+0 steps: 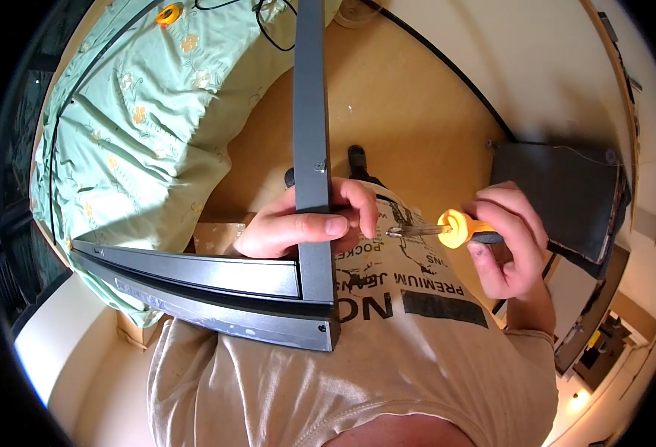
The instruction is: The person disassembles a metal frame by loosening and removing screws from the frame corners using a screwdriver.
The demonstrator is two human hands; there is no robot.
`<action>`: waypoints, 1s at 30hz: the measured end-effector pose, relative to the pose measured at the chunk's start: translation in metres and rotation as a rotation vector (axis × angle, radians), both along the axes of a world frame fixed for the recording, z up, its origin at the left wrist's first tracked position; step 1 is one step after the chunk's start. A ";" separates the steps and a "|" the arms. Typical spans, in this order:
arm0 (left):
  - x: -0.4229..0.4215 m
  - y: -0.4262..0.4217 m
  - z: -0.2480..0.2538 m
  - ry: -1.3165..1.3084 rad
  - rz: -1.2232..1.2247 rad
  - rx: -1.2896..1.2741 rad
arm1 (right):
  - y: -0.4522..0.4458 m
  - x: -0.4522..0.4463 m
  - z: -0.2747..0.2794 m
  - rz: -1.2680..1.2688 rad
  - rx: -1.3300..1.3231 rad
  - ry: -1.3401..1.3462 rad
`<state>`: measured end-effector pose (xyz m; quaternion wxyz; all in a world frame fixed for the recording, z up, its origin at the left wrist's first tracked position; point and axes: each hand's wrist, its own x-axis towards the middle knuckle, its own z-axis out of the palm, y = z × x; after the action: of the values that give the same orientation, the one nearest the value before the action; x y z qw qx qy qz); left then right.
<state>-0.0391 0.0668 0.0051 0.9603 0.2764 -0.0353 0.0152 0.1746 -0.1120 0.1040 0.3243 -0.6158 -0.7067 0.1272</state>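
Note:
A dark grey metal frame [313,112] stands before my chest, its long upright bar meeting side bars at a lower corner. My left hand [298,223] is wrapped round the upright bar just above that corner, thumb across the front. In my right hand [510,238] is a screwdriver [456,228] with a yellow and black handle, its metal shaft pointing left toward my left fingertips. The shaft's tip is apart from the bar. Whether my left fingertips also pinch something small, I cannot tell. A lower grey bar [216,320] rests against my shirt.
On the left, a bed with a green flowered sheet [156,127] carries a yellow-orange tape measure [168,14] and a black cable [264,30]. A dark panel-like piece [555,197] stands at the right, above the tan floor [410,112].

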 end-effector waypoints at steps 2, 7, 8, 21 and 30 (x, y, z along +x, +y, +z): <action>-0.002 0.001 0.002 0.018 -0.030 0.002 | 0.002 -0.009 -0.004 -0.007 -0.059 0.103; -0.002 0.004 0.014 0.160 0.037 0.172 | 0.029 -0.029 -0.016 0.231 -0.619 0.711; -0.002 0.006 0.014 0.161 0.038 0.172 | 0.034 -0.038 -0.022 0.248 -0.626 0.790; -0.009 0.012 0.020 0.256 0.000 0.107 | 0.050 -0.088 -0.035 0.164 -0.934 1.192; -0.011 0.018 0.019 0.217 -0.077 0.263 | 0.042 -0.094 -0.042 0.208 -0.735 1.077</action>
<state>-0.0504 0.0848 0.0242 0.9138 0.3982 0.0565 -0.0561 0.0811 -0.0702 0.0622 0.3870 -0.4654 -0.4122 0.6810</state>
